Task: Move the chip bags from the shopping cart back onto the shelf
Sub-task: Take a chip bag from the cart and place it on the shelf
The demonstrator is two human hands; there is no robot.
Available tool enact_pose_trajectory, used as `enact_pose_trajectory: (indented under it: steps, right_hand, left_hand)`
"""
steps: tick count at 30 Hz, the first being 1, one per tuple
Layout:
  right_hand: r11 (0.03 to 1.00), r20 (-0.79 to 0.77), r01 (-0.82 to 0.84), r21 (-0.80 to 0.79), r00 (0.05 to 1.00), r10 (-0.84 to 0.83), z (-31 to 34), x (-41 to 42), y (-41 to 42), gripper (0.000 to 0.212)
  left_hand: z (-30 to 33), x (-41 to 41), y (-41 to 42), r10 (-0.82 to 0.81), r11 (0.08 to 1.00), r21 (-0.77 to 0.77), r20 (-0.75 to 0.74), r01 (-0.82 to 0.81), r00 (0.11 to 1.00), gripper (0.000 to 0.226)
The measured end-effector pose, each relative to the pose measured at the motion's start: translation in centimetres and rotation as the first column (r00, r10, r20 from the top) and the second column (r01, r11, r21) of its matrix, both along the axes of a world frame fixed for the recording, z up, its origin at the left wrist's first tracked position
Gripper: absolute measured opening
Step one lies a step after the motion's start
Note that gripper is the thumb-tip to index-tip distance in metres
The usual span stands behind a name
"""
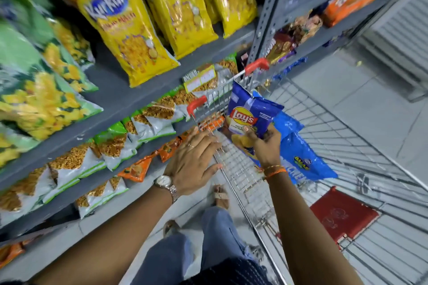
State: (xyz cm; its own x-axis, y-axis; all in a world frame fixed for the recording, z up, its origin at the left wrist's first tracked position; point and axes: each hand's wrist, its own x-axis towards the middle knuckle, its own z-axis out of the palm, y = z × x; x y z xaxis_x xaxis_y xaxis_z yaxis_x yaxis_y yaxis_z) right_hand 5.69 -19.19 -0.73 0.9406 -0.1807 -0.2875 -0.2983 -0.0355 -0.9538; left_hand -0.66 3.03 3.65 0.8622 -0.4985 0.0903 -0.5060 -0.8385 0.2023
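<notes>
My right hand (264, 146) grips a dark blue Lay's chip bag (249, 113) by its lower edge and holds it upright above the wire shopping cart (324, 127). A lighter blue chip bag (305, 157) lies in the cart just behind and to the right of that hand. My left hand (194, 159) rests with spread fingers on the cart's near rim and holds nothing. The grey shelf (120, 95) runs along the left, stocked with snack bags.
Yellow Kurkure bags (125, 30) stand on the upper shelf, green bags (39, 85) at far left, white-green and orange packets on the lower tiers. The cart has red corner caps (257, 66) and a red flap (342, 215). Chocolate shelves stand ahead. My feet are on the tiled floor.
</notes>
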Motion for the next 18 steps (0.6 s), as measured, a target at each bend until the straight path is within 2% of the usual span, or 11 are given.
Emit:
enact_pose_trajectory:
  steps: [3, 8, 11, 15, 18]
  right_hand:
    - [0.995, 0.105, -0.069, 0.077, 0.993, 0.061, 7.3, 1.3, 1.0, 0.019]
    - [0.965, 0.345, -0.245, 0.098, 0.917, 0.198, 19.6, 1.5, 5.8, 0.026]
    - [0.926, 0.494, -0.368, 0.09, 0.824, 0.279, 27.4, 0.4, 11.0, 0.041]
    - [0.857, 0.654, -0.505, 0.102, 0.683, 0.325, 36.0, -2.1, 18.1, 0.032]
    - [0.783, 0.719, -0.605, 0.145, 0.608, 0.337, 39.9, -3.4, 23.1, 0.039]
  left_hand:
    - [5.8, 0.0, 1.5, 0.069, 0.998, -0.005, 0.075, -0.069, 0.995, 0.06]
    - [15.3, -2.9, 6.5, 0.223, 0.973, -0.121, 0.295, -0.195, 0.929, 0.055]
    - [20.4, -6.3, 11.6, 0.364, 0.931, -0.144, 0.397, -0.335, 0.842, 0.054]
    - [26.1, -11.0, 18.8, 0.504, 0.845, -0.141, 0.533, -0.516, 0.679, 0.054]
    - [29.7, -14.3, 23.4, 0.576, 0.752, -0.129, 0.604, -0.646, 0.55, 0.055]
